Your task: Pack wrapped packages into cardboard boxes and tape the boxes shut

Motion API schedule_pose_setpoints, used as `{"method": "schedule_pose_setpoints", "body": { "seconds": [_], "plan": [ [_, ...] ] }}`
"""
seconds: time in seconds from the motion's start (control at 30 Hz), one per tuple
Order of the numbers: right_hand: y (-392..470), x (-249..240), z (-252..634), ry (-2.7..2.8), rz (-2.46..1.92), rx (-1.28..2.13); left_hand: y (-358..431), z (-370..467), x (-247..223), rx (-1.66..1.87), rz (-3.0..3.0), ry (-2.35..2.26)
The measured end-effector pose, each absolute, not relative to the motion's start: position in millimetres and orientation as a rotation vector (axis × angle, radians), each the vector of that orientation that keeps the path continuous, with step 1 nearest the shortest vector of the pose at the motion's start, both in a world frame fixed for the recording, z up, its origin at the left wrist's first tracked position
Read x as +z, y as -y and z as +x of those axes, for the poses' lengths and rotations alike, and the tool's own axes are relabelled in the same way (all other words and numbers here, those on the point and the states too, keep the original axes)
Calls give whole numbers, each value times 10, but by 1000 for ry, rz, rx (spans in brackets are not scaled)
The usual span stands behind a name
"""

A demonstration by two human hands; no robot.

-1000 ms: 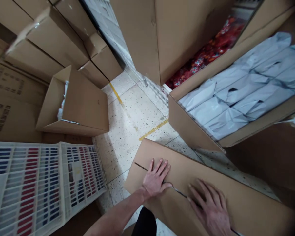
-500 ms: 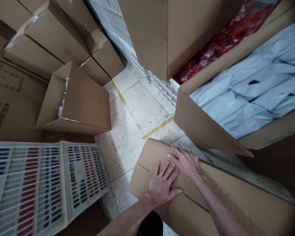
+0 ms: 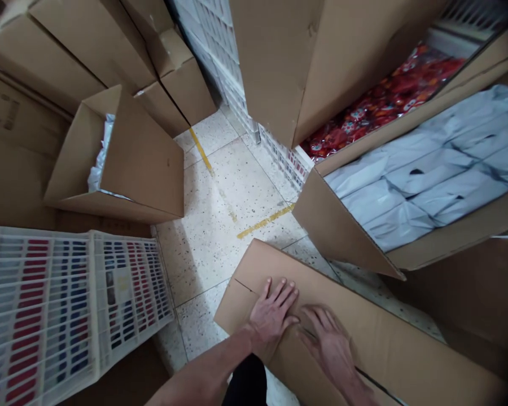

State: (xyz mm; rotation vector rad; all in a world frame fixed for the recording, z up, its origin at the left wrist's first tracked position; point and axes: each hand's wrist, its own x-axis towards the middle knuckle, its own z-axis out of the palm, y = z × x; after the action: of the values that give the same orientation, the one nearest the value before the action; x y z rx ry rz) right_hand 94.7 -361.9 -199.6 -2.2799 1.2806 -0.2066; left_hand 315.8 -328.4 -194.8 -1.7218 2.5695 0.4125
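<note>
A long cardboard box (image 3: 389, 332) lies in front of me at the lower right, its top flaps meeting along a dark seam. My left hand (image 3: 273, 313) rests flat on the box near its left end, fingers spread. Just right of it, my right hand (image 3: 328, 341) lies over the seam, its fingers extended and slightly bent on the cardboard. Neither hand holds anything.
An open carton with white wrapped packages (image 3: 423, 180) stands at the right, beside red packets (image 3: 364, 124). At the left are another open carton (image 3: 148, 163), a white plastic crate (image 3: 93, 304) and stacked boxes (image 3: 88, 45). Speckled floor (image 3: 245, 175) lies between.
My right hand has moved down from the box's far edge to the seam. My left hand stays on the box. The view has shifted slightly.
</note>
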Motion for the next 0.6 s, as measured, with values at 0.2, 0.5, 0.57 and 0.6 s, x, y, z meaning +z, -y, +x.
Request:
{"method": "schedule_pose_setpoints", "body": {
  "seconds": [0.2, 0.5, 0.57, 0.6],
  "plan": [
    [3761, -1862, 1160, -1273, -2228, 133, 3289, 3127, -1824, 757, -1741, -2544],
    [3861, -1724, 1232, -1272, -2153, 317, 3759, 5517, -1183, 1400, -3116, -1289],
    [3861, -1765, 1218, -1273, -2129, 296, 3975, 6115, -1038, 1366, -3202, -1128],
    [3864, -1788, 1212, -1270, -2120, 289, 4051, 6262, -1022, 1347, -3228, -1112]
  ]
}}
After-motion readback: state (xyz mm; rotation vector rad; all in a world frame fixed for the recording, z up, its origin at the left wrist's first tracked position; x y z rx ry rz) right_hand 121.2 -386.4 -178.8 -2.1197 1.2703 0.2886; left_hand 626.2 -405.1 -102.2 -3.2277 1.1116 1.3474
